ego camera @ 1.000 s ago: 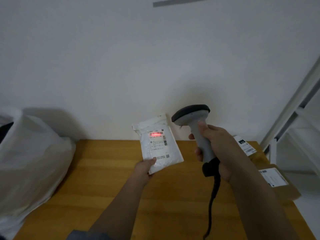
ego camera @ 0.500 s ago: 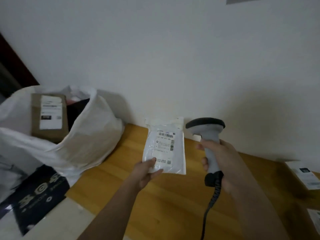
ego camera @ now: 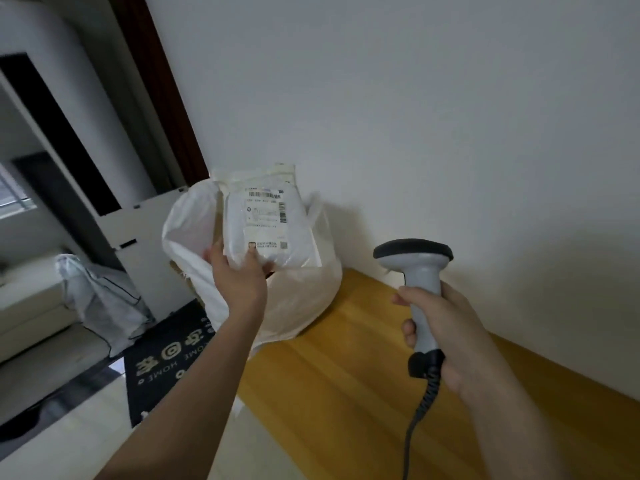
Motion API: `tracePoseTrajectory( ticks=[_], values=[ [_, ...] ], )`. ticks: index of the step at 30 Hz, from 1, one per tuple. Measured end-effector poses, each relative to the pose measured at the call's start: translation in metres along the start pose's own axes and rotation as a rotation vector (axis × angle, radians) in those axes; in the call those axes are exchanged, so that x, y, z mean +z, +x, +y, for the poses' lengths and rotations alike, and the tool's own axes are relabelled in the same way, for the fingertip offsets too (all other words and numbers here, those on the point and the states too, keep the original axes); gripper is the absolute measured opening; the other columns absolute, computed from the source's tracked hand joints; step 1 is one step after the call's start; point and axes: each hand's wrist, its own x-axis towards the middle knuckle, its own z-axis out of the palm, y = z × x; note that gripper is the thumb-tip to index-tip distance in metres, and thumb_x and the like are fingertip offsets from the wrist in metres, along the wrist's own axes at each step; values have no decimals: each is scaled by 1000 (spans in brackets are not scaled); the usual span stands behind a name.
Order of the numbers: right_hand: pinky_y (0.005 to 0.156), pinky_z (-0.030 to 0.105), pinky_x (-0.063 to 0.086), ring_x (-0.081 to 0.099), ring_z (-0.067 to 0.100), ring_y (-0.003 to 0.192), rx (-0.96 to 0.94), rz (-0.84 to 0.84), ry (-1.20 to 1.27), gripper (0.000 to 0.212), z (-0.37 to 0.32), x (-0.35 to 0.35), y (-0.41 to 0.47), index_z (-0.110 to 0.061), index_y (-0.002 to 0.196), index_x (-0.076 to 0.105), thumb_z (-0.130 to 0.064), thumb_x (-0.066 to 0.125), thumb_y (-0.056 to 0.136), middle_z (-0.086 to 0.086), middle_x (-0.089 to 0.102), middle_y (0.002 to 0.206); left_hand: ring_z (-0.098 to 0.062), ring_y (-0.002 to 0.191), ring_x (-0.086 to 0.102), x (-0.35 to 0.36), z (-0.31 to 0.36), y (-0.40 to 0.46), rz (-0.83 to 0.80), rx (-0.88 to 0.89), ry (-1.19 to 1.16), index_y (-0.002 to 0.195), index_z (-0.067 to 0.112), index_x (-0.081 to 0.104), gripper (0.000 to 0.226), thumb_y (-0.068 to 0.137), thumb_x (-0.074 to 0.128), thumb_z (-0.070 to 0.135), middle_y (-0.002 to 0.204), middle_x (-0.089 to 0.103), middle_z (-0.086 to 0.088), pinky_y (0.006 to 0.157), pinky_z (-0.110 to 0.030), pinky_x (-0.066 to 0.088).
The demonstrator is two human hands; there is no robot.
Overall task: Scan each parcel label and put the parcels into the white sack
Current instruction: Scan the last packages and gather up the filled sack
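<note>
My left hand (ego camera: 235,275) grips the lower edge of a white plastic parcel (ego camera: 266,220), its printed label facing me. I hold the parcel up right over the open mouth of the white sack (ego camera: 298,299), which stands at the left end of the wooden table (ego camera: 346,393). A bit of brown cardboard shows inside the sack below my hand. My right hand (ego camera: 446,334) holds a grey barcode scanner (ego camera: 419,271) by its handle, upright, well to the right of the sack, its coiled cable hanging down.
A white wall runs behind the table. To the left on the floor lie a black doormat (ego camera: 162,362) with pale lettering and a clear plastic bag (ego camera: 100,299). A dark door frame (ego camera: 159,88) and white furniture stand beyond them.
The red scan light on the label is gone. My left hand has carried the parcel left from in front of the scanner to above the sack's opening, and my view has swung left.
</note>
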Motion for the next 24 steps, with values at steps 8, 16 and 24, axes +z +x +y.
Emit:
tracePoseTrajectory(
  ticks=[8,16,24],
  values=[
    [55,31,40,48,15,48,0,41,25,19,6,103,72,-11,103,62,-16,69,86,15,61,80,-19,110,60,-2,-4,161,-35,119,168,144,31,35,56,96,56,12,126,51,7,78,-39,61],
    [51,30,37,45,16,47,88,142,58,19,33,172,140,-10,109,57,-9,63,91,7,49,62,-30,132,34,13,-42,236,-587,447,1186,114,29,68,31,88,63,46,141,40,-4,110,-47,31],
    [44,26,40,48,12,46,124,155,75,22,46,192,167,-10,113,54,-7,59,92,9,48,84,-27,146,18,30,-59,237,-1225,189,1584,145,28,43,50,100,40,50,154,36,-4,115,-49,18]
  ],
)
